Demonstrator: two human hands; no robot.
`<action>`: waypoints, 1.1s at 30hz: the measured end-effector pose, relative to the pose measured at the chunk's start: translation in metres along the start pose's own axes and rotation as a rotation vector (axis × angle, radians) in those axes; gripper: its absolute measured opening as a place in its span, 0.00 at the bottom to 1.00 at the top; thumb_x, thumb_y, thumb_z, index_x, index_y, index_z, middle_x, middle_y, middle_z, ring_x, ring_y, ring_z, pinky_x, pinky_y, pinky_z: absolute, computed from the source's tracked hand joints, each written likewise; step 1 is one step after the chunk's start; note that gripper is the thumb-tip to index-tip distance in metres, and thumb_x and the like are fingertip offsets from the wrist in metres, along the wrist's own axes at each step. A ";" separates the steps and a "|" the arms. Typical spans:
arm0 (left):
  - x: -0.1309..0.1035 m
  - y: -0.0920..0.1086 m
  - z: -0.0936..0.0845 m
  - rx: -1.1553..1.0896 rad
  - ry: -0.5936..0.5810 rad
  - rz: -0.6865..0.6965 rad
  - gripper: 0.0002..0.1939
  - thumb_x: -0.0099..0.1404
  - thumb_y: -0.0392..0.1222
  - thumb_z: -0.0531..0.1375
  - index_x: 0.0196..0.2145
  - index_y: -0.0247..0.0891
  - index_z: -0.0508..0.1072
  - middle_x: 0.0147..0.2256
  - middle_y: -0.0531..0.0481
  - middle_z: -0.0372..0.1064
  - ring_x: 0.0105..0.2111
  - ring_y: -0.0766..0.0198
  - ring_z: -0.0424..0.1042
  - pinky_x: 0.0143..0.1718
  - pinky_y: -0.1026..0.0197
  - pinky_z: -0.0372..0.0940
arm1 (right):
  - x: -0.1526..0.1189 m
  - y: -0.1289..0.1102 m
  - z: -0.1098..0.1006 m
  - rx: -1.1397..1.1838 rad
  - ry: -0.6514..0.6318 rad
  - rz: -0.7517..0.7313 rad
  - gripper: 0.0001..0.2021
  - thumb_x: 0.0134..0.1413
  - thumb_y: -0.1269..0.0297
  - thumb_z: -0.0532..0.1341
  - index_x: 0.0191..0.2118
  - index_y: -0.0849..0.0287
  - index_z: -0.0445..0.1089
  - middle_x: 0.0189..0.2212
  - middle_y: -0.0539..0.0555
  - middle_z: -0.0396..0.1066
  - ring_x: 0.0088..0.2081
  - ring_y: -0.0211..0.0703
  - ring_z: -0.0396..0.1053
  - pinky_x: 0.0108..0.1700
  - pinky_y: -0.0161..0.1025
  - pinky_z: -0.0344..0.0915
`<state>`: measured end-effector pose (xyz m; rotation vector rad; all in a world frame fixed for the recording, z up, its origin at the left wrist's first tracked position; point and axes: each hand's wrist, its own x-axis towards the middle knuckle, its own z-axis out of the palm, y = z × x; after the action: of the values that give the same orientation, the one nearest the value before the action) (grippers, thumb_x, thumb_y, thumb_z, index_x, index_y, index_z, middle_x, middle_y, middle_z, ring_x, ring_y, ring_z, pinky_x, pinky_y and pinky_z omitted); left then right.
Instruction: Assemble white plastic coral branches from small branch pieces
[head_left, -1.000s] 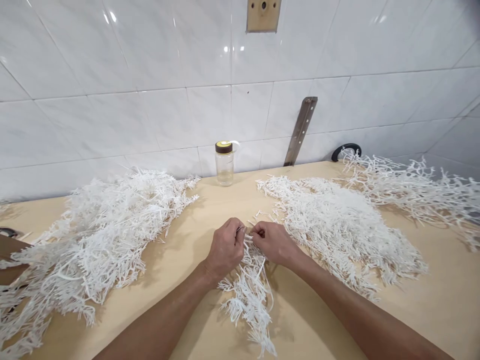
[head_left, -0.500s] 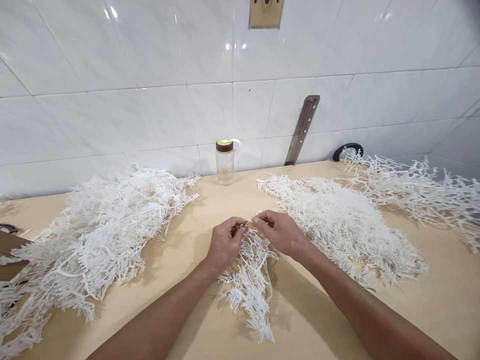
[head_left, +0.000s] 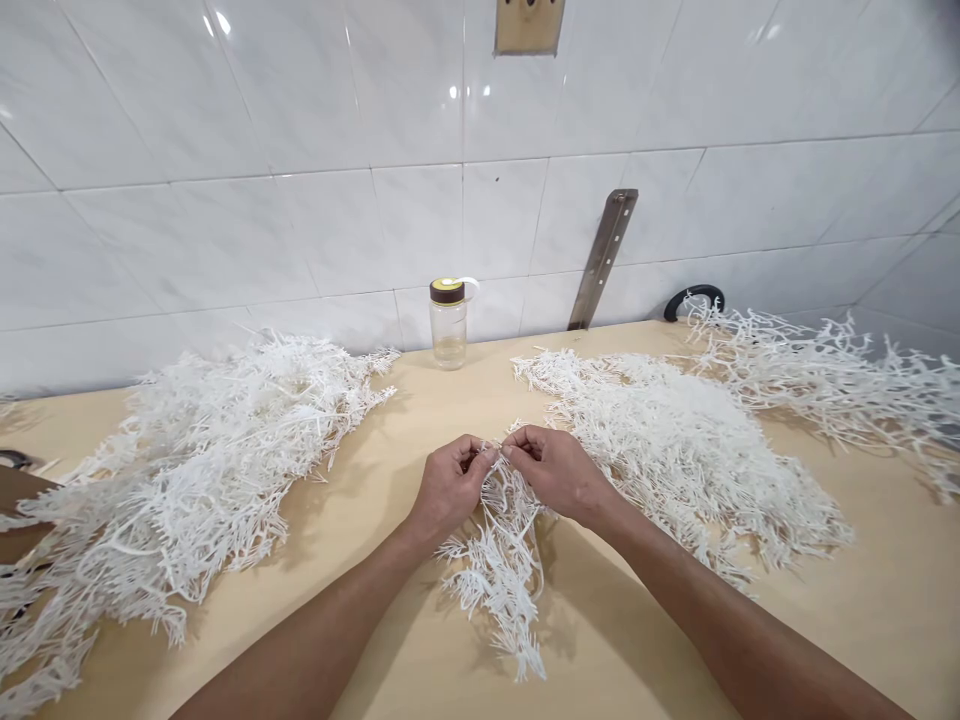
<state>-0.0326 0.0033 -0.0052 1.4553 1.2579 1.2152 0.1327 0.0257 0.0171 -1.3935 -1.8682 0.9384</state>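
A small bunch of white, branching artificial sprigs (head_left: 499,580) lies on the table in front of me, its tip pointing toward me. My left hand (head_left: 455,490) pinches the top end of this bunch between thumb and forefinger. Right beside it my right hand (head_left: 555,470) also pinches the top of the bunch, fingertips nearly meeting those of the left. What exactly sits between the fingertips is too small to make out. The sprigs hang below both hands and partly rest on the tabletop.
Piles of similar white sprigs lie at left (head_left: 217,480) and right (head_left: 675,440), with looser strands (head_left: 832,380) farther right. A clear bottle (head_left: 448,330) stands near the tiled wall (head_left: 315,230). A metal strip (head_left: 604,260) leans there; a black curved object (head_left: 694,298) is behind the strands.
My right hand has moved slightly down and in, closing the small gap to the left fingertips. The bunch stays nearly in place.
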 end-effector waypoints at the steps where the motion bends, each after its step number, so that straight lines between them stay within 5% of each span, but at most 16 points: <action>1: 0.000 0.001 0.000 -0.001 -0.012 -0.007 0.14 0.61 0.51 0.60 0.30 0.35 0.73 0.26 0.52 0.67 0.27 0.66 0.64 0.30 0.65 0.59 | 0.000 0.000 0.000 0.014 0.000 0.002 0.11 0.54 0.58 0.57 0.31 0.59 0.72 0.23 0.49 0.70 0.24 0.37 0.63 0.25 0.34 0.55; 13: -0.001 0.002 -0.002 0.134 -0.040 0.030 0.16 0.64 0.50 0.56 0.25 0.38 0.62 0.22 0.57 0.52 0.23 0.69 0.53 0.25 0.65 0.51 | -0.005 -0.006 -0.001 -0.163 -0.014 -0.055 0.10 0.57 0.62 0.56 0.33 0.57 0.73 0.23 0.48 0.71 0.23 0.38 0.64 0.26 0.35 0.56; 19: -0.001 0.001 -0.002 0.249 -0.004 0.090 0.12 0.63 0.41 0.53 0.23 0.39 0.58 0.21 0.58 0.52 0.24 0.68 0.52 0.26 0.64 0.50 | -0.007 -0.005 0.013 -0.565 0.081 -0.347 0.10 0.61 0.73 0.52 0.34 0.61 0.70 0.32 0.57 0.73 0.28 0.39 0.66 0.30 0.36 0.56; 25: 0.002 -0.004 -0.002 0.265 0.048 0.081 0.11 0.63 0.43 0.53 0.24 0.39 0.59 0.22 0.57 0.55 0.24 0.68 0.54 0.27 0.64 0.51 | -0.005 0.000 0.028 -0.499 0.235 -0.334 0.06 0.61 0.73 0.54 0.33 0.59 0.65 0.30 0.53 0.70 0.27 0.39 0.65 0.29 0.34 0.56; 33: 0.011 -0.002 -0.017 -0.069 -0.254 -0.167 0.20 0.61 0.57 0.57 0.26 0.39 0.60 0.21 0.58 0.53 0.22 0.69 0.53 0.24 0.64 0.49 | -0.001 0.005 0.025 -0.586 0.189 -0.514 0.09 0.64 0.74 0.50 0.36 0.60 0.65 0.32 0.56 0.70 0.29 0.41 0.66 0.30 0.36 0.57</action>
<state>-0.0492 0.0140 -0.0027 1.3766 1.1280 0.9230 0.1151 0.0211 -0.0008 -1.1470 -2.2849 -0.0016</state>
